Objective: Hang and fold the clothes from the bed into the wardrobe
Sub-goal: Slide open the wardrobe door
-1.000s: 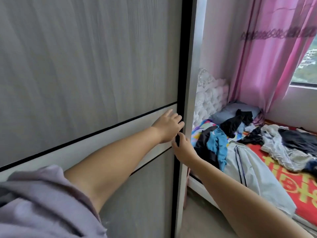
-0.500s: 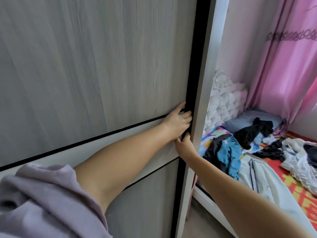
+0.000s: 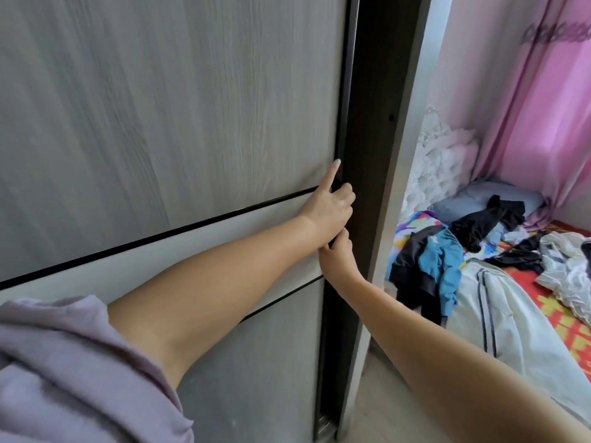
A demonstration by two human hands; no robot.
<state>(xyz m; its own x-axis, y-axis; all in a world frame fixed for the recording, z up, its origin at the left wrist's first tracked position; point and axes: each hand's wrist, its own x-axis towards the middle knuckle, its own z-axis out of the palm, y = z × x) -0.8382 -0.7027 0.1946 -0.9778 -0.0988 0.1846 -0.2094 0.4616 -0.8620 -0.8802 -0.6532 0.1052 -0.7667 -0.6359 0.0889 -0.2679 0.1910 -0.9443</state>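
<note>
Sliding wardrobe door (image 3: 179, 123): my left hand (image 3: 329, 209) hooks its edge, forefinger straight, right hand (image 3: 335, 254) pinching the edge below; I should pull evenly leftward, fingers outside the dark gap; clothes (image 3: 447, 260) await on the bed (image 3: 511, 314).

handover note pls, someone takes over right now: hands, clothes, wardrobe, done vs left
Left hand: fingers hooked on the right edge of the wardrobe door, index finger straight along it.
Right hand: just below, fingers curled on the same edge.
Door is open by a narrow dark gap; the inside cannot be seen.
Clothes lie in a loose pile on the bed, none in hand.
Done: door started.
Left: slide the door open, then hang and fold all the clothes.
</note>
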